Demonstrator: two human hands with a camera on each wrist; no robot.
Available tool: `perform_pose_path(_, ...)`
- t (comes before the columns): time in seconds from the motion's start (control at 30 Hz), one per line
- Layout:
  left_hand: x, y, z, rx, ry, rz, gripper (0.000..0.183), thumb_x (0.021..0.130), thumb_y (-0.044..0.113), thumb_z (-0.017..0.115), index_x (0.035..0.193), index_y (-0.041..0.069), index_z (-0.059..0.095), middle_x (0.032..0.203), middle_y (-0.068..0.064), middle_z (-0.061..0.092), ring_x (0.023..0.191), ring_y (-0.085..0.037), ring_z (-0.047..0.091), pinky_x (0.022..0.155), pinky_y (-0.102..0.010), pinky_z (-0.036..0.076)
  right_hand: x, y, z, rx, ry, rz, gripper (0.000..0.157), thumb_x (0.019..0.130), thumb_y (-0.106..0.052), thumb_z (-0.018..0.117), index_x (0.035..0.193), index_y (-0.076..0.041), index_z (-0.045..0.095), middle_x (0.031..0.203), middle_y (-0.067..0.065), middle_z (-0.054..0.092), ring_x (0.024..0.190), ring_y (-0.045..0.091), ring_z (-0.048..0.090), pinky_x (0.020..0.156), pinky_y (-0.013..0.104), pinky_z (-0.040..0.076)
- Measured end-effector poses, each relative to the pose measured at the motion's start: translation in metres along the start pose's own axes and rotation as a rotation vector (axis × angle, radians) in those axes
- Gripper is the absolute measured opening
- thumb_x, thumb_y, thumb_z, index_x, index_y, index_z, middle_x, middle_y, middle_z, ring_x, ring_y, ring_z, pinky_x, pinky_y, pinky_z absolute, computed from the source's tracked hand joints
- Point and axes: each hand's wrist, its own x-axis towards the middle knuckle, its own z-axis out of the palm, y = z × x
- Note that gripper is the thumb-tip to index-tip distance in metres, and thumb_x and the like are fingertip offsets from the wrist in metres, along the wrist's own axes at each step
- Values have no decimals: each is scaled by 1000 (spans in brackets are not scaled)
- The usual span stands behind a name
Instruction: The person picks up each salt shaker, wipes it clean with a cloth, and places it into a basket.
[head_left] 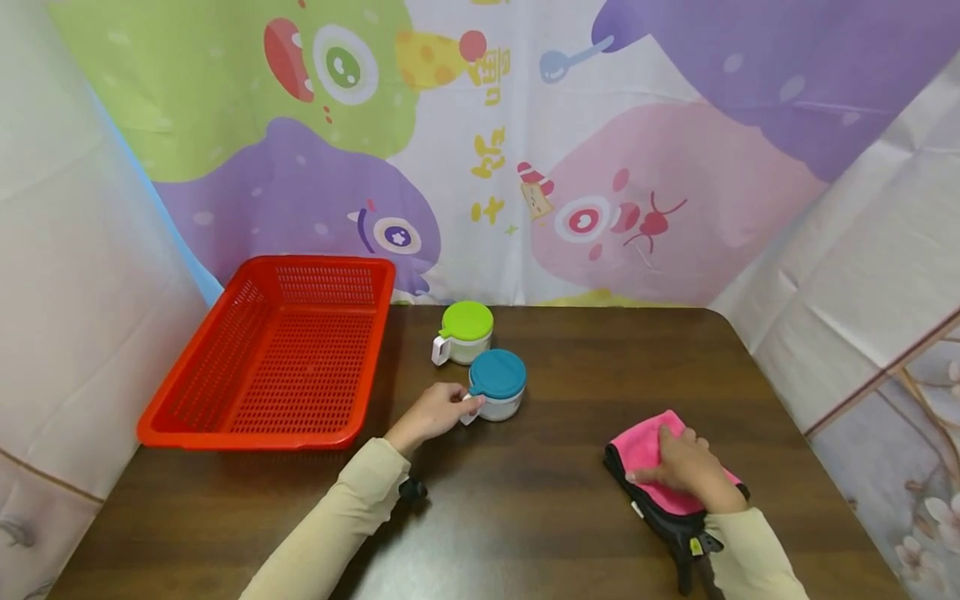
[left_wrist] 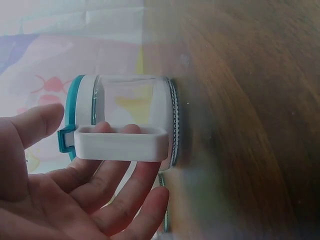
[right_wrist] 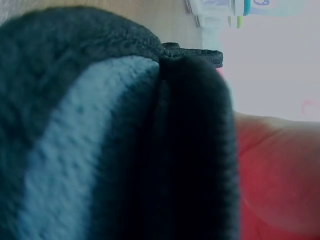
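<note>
A clear jar (left_wrist: 132,95) with a blue lid (head_left: 498,373) and a white handle (left_wrist: 122,145) stands on the table. My left hand (head_left: 437,410) is at its handle; in the left wrist view, fingers hook behind the handle while the thumb points toward the lid's edge. Just behind it is a similar jar (head_left: 468,346) with a green lid (head_left: 467,320). On the right, my right hand (head_left: 686,467) grips a folded pink cloth (head_left: 637,446) with a black border (head_left: 617,465). Thick black folds (right_wrist: 200,130) fill much of the right wrist view, hiding most of the fingers.
A red slotted plastic basket (head_left: 367,358) sits at the table's left. The brown wooden table (head_left: 570,533) ends at a printed cartoon curtain (head_left: 480,250) behind the jars. Pale curtains hang at both sides.
</note>
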Motion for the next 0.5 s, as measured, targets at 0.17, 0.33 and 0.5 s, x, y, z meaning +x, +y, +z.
perform_pose_path(0.17,1,-1,1,0,15,25,25,90,26,65,83,3,64,72,-4,54,68,-16,46,59,-24,35,0,1,-1,-3,9,-7,105,71,-54,77,134,20,36,116,46,44,101,56,45,86,64,44)
perform_pose_path(0.33,1,-2,2,-7,-3,31,20,92,20,63,85,2,68,79,-7,63,72,-16,48,63,-24,35,0,1,2,17,-7,-1,105,71,-55,77,134,19,37,119,45,44,100,53,46,84,64,45)
perform_pose_path(0.5,3,-3,3,-54,-26,34,20,93,17,60,86,0,69,83,-9,66,75,-15,49,66,-24,35,-2,3,3,19,-7,12,107,71,-57,76,135,19,36,120,45,43,101,53,46,84,65,45)
